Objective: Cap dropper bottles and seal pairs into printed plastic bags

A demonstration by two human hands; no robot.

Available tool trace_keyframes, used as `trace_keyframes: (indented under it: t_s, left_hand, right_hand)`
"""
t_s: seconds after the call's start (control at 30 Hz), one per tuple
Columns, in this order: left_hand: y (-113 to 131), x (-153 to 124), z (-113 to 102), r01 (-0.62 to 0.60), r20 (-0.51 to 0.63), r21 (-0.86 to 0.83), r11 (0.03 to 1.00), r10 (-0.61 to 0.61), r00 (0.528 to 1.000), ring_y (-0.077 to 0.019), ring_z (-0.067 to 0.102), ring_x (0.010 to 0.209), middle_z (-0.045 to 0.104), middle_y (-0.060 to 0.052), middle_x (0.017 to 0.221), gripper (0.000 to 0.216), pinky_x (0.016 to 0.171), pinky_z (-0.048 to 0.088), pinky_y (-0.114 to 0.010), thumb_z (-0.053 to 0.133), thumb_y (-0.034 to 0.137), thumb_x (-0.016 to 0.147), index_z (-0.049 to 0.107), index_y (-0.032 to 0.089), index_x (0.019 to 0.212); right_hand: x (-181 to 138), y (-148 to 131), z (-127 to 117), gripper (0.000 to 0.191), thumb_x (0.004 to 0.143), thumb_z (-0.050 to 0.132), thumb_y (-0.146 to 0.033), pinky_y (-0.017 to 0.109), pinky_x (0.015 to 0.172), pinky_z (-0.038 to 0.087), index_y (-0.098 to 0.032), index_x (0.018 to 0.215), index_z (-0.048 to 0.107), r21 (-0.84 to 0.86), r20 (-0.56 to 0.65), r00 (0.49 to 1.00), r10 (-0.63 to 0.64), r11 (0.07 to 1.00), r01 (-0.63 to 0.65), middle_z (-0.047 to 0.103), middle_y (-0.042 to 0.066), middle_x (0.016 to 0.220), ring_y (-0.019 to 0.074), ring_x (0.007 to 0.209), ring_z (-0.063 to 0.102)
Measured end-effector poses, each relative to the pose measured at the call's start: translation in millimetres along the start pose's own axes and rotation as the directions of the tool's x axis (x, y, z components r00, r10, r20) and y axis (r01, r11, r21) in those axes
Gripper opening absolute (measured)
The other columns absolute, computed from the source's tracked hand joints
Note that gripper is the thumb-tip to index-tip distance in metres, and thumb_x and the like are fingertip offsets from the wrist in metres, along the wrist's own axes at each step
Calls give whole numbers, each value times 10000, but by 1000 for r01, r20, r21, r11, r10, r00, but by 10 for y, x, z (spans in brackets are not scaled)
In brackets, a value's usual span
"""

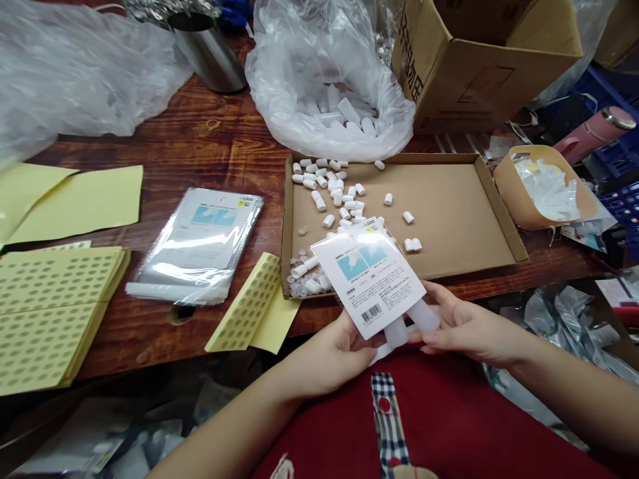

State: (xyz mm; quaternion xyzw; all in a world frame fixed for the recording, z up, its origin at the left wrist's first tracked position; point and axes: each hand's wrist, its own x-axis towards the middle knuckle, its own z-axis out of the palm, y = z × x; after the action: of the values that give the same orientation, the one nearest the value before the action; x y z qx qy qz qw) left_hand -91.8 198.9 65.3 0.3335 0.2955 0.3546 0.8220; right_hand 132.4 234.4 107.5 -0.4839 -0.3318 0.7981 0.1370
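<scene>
The packet (368, 279) held between the left hand (327, 356) and right hand (466, 326) was glossy clear plastic over a matt white printed card, with translucent, frosted plastic tubes (412, 322) at its near end. The tray (464, 213) was rough brown cardboard. The table (200, 146) was dark, varnished wood. Far off, the bag (324, 60) was thin, crinkled film, and the cup (210, 50) was brushed metal. The sticker sheets (50, 306) at left were matt yellow paper.

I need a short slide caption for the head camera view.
Both hands, left hand and right hand, hold a printed pouch above a cardboard tray.
</scene>
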Motion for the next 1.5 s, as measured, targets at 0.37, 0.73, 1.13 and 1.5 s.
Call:
trace_keyframes:
  t_s: [0.37,0.73,1.13,1.5]
  left_hand:
    - [-53,20,-22,135,48,-325,936,-126,991,-229,643,1107,689,-93,1193,553,954,472,-326,793,104,703,587,217,1204]
    - [-9,8,31,2,-3,-202,979,-3,1000,-293,542,1247,597,-103,1344,570,1087,385,-466,770,130,720,581,244,1246]
    - [14,171,209,-138,-299,-157,978,86,950,-312,663,1066,734,-101,1108,413,989,505,-473,785,252,722,693,175,1117]
    - [-26,150,343,-131,-317,89,987,153,936,-309,650,1087,720,-113,1139,409,1016,487,-455,756,397,737,722,148,1060]
  right_hand:
    - [246,36,-101,712,747,730,-451,431,1009,455,-290,1387,464,-795,71,843,-534,479,371,559,89,1346,279,1203,552]
    - [338,274,37,547,815,650,-211,351,889,540,-318,1327,491,-752,5,576,-818,377,541,635,55,1180,203,1041,637]
    - [202,185,-94,500,865,514,-130,316,892,556,-293,1337,492,-818,237,545,-805,138,559,657,45,1221,189,1061,659]
    - [148,23,-164,793,843,564,-212,404,933,535,-288,1517,154,-897,268,542,-797,-2,441,572,81,1341,242,1131,617]
